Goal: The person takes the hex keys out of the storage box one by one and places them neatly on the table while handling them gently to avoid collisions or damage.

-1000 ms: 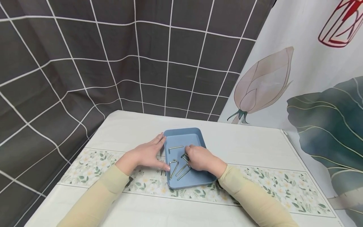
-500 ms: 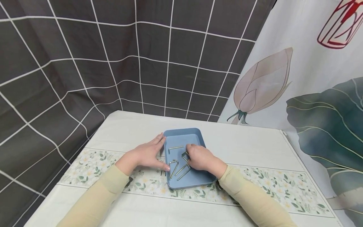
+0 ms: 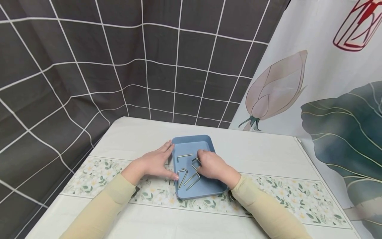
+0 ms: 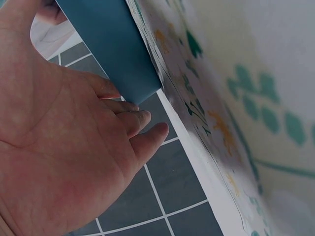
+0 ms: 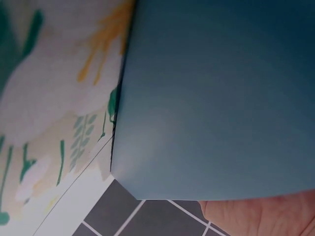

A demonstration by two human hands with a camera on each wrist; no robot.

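Observation:
A shallow blue tray lies on the table with several L-shaped metal hex keys inside. My left hand, fingers spread, rests against the tray's left side; the left wrist view has its fingertips at the tray wall. Inside the tray, my right hand has curled fingers and pinches a hex key, mostly hidden by the hand. Another hex key lies apart, farther back. More lie near the left wall and just left of the right hand. In the right wrist view the tray's outer wall hides the fingers.
A white tablecloth with a floral band covers the table. Dark gridded fabric hangs behind and to the left. A white curtain with plant prints hangs at the right.
My right hand has shifted slightly right and back, and the hex key at its fingertips has moved with it. The left hand and the tray have stayed in place.

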